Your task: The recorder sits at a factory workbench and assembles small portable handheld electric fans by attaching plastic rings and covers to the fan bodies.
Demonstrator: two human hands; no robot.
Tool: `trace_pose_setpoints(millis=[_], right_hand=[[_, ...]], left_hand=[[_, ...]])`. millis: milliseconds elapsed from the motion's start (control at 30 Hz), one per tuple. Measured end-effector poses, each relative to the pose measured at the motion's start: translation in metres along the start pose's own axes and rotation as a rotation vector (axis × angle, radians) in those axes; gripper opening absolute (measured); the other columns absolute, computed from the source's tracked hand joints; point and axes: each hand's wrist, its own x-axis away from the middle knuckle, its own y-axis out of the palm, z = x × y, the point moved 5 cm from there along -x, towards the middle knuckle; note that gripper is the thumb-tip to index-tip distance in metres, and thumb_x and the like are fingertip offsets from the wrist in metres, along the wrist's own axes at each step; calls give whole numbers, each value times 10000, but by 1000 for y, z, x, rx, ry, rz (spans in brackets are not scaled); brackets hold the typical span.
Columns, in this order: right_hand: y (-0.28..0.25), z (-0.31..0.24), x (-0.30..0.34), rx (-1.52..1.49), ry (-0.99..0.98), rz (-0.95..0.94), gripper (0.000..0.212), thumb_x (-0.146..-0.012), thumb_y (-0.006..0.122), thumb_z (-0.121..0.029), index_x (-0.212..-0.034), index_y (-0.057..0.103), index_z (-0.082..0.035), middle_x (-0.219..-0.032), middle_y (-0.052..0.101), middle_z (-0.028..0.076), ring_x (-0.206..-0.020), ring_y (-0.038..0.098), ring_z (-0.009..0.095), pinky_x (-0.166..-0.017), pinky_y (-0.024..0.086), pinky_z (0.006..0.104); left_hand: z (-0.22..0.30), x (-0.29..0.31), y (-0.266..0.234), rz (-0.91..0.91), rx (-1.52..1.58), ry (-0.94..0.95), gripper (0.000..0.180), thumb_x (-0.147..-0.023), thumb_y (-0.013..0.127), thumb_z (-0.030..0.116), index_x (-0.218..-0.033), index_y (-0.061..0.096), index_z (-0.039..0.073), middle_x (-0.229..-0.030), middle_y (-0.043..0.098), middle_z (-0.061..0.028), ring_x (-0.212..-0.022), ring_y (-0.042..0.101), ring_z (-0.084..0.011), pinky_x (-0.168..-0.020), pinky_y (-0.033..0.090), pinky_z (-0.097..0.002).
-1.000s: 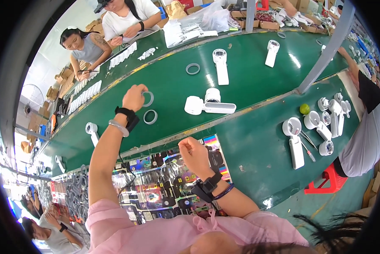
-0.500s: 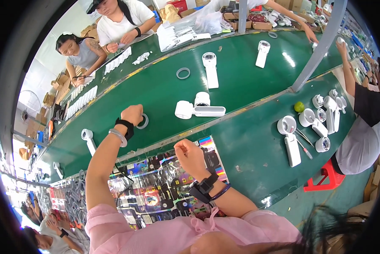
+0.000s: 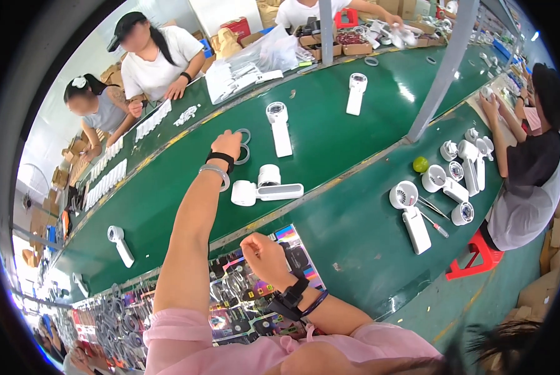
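Note:
My left hand (image 3: 228, 144) reaches out over the green belt, closed on a grey ring (image 3: 243, 154) that shows beside its fingers. A second grey ring (image 3: 246, 136) lies at the fingertips; whether they touch it is hard to tell. Close to my left wrist are a white handheld fan (image 3: 283, 192) lying on its side and a white round fan head (image 3: 244, 193). Farther out, another white fan (image 3: 280, 131) lies on the belt. My right hand (image 3: 264, 256) is curled into a loose fist above printed packages (image 3: 236, 300), with nothing visible in it.
A green side table (image 3: 355, 256) at right bears several white fans (image 3: 415, 228), tweezers, a screwdriver (image 3: 439, 229) and a green fruit (image 3: 421, 164). A grey post (image 3: 439, 81) rises beside the belt. Co-workers sit across the belt and at right, near a red stool (image 3: 473, 259).
My left hand has moved away from me and to the right along the belt, bringing its grey ring beside the other one. My right hand stays curled. The view has shifted.

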Motion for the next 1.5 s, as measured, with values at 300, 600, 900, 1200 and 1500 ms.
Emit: trace_pose_setpoints(millis=[300,600,900,1200,1500], right_hand=[[-1,4,-3,36,-2,-31,97,-860,605,-94,-902,625,-9,-763,665,80,-644,639,132,-590,494,261],[-1,1,1,48,-51,-34,106,-859,615,-99,-906,629,-4,-753,660,64,-644,619,110,-603,485,244],[14,23,-1,52,-139,-77,76,-884,614,-105,-895,641,-35,-799,646,30,-707,589,79,-630,475,227],[11,18,-5,-165,144,-176,110,-922,580,-144,-946,612,-42,-836,628,21,-723,584,59,-459,485,186],[11,14,0,-161,132,-191,102,-931,568,-144,-939,607,-50,-836,627,19,-741,589,54,-463,489,183]], left_hand=[[-5,39,-11,-81,-79,197,265,-741,618,44,-995,572,103,-1047,554,-133,-916,627,-328,-738,522,-444],[-50,106,-7,-195,139,9,232,-699,654,146,-925,647,95,-962,647,-137,-930,618,-339,-781,508,-433],[-134,219,-51,-32,689,-189,252,-698,643,120,-939,675,55,-838,688,-106,-736,651,-200,-681,527,-341],[-238,418,-74,150,568,-506,334,-667,691,174,-950,627,7,-823,670,-137,-760,652,-262,-690,516,-357],[-350,635,-29,-45,281,-1119,395,-644,741,204,-974,666,-1,-985,673,-219,-879,661,-348,-754,530,-404]])
